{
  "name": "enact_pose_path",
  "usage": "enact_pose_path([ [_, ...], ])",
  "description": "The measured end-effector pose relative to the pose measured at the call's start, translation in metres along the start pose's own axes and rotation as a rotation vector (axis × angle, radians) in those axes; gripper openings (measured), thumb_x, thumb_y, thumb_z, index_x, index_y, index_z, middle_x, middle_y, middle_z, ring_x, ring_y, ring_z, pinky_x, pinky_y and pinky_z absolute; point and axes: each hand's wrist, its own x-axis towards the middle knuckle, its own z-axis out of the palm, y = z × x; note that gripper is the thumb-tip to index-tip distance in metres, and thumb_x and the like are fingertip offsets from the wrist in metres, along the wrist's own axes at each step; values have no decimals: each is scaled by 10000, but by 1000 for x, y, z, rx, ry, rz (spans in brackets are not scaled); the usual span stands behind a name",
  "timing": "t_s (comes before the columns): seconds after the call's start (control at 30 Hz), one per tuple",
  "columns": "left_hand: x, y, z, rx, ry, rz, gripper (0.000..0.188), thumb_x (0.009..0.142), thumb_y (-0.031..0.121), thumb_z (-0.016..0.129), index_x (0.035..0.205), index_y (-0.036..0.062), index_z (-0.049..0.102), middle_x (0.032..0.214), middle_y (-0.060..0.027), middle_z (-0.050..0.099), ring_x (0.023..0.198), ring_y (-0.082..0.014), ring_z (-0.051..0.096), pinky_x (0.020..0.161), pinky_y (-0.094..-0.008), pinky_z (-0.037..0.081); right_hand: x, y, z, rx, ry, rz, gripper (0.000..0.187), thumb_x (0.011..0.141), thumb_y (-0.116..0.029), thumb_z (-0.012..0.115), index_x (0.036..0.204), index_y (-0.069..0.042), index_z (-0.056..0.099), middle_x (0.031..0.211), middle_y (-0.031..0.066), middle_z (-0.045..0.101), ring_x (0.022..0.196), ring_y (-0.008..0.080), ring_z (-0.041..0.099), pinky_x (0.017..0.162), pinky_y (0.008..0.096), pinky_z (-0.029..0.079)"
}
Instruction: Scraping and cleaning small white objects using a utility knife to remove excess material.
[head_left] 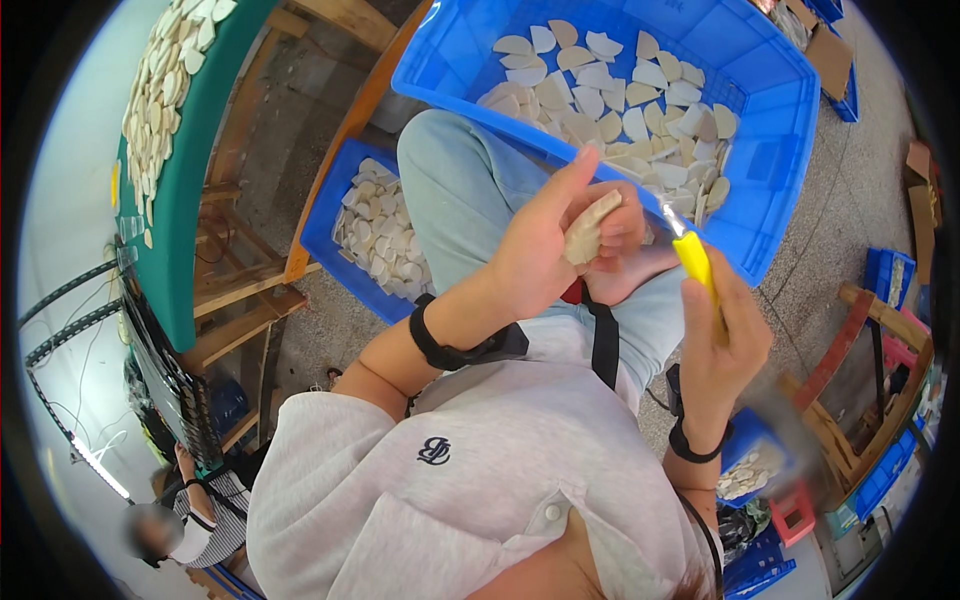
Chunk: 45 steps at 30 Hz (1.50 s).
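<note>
My left hand (560, 235) is closed around a pale, half-round flat piece (594, 228), which it holds up over my lap with the thumb raised. In my right hand (730, 320) is a yellow-handled knife (694, 262), its short shiny blade pointing up and to the left. The blade is apart from the piece, a little to its right. Just beyond both hands stands a large blue crate (440, 75) with many similar cream and white half-round pieces (600, 90) in it. What the pieces are made of, I cannot tell.
A smaller blue bin (318, 210) of pieces sits left of my knee. More pieces lie heaped on a green-covered table (225, 110) at the far left. A wooden frame (850, 420) and a red stool (792, 515) are at right. Another person (215, 515) is at lower left.
</note>
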Motion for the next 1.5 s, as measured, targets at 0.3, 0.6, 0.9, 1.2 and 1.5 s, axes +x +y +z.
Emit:
enact_pose_path([
  [0.3,-13,-5,17,685,155,180,167,876,201,528,958,83,444,868,32,417,819,-34,391,711,-192,335,-1,-4,-2,-144,-132,-105,349,729,-168,715,1059,-81,640,593,35,463,458,173,449,427,288,342],
  [0.6,-12,-8,11,849,146,254,149,895,202,512,923,80,432,830,33,419,749,-25,398,632,-172,349,-2,-9,-7,-252,-141,-141,354,722,-198,717,1052,-92,647,587,23,433,459,166,443,426,286,342],
  [0.9,-5,-14,5,992,199,438,256,873,257,543,766,34,473,707,-69,426,686,-203,394,642,-304,326,-1,-8,-3,-339,-94,-163,362,720,-213,725,1055,-99,647,585,16,426,457,159,437,422,290,334],
  [1.2,-5,-11,8,971,201,414,274,785,278,639,782,51,485,740,-61,439,703,-202,389,626,-301,328,-3,7,0,-108,24,-116,352,721,-161,722,1051,-73,640,595,30,467,458,169,447,421,274,326],
  [1.5,-8,3,15,1706,188,625,265,752,217,633,907,43,506,850,-84,483,771,-264,411,692,-335,345,-1,-1,-14,-263,-171,-182,350,698,-202,731,1017,-84,648,579,19,439,456,169,442,420,293,331],
])
